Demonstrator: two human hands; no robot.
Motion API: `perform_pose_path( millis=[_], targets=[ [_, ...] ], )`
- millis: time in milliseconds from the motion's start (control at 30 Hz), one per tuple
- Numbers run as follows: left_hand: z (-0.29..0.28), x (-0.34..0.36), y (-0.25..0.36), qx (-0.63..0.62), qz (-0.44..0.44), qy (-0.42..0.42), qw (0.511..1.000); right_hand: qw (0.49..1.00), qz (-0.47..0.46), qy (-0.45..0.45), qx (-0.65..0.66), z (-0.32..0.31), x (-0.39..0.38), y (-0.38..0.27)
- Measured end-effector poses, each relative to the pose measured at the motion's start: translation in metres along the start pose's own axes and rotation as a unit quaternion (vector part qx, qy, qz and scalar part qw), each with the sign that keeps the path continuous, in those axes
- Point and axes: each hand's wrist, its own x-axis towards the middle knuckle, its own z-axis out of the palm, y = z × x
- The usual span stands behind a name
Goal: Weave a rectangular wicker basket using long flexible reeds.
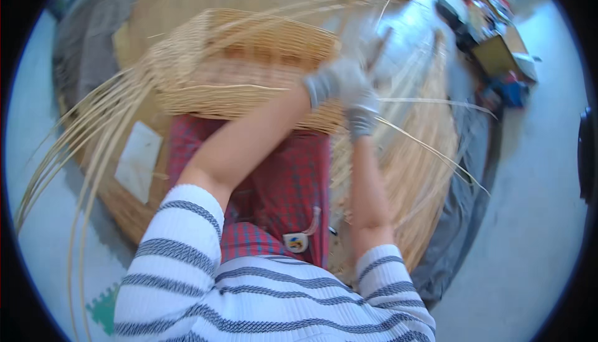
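A woven wicker basket (249,102) lies across my lap, over a red checked cloth (280,174), with long loose strands (118,111) fanning out from its left corner and more to the right. My left hand (333,80), in a pale glove, reaches to the basket's right corner. Close beside it, partly overlapped, is my gloved right hand (361,96). Both are smeared by motion among blurred strands, so I cannot make out what their fingers hold.
Brown boards (137,24) lie around me, with a white sheet (137,158) at left and pale wood (408,186) at right. Grey cloth (84,49) edges the work area. A box (495,55) and clutter stand at the back right. A green mat (99,308) shows at lower left.
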Motion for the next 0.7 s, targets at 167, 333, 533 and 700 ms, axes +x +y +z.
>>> perform_pose_path(
  millis=[167, 333, 533, 700],
  targets=[
    [-0.08, -0.215, 0.002, -0.033, -0.171, -0.029, 0.984, 0.979, 0.095, 0.001, -0.18, -0.013, 0.023, 0.035],
    [-0.195, -0.337, -0.009, -0.06, -0.371, 0.522, 0.765, 0.947, 0.002, 0.278, -0.16, -0.002, -0.002, 0.006],
    [-0.217, -0.357, 0.018, -0.004, -0.278, 0.392, 0.877, 0.957, -0.154, 0.005, 0.244, 0.028, -0.139, -0.206],
    [-0.243, -0.345, 0.064, -0.026, -0.284, 0.215, 0.934, 0.69, -0.533, -0.332, 0.36, 0.044, -0.235, -0.32]
  ],
)
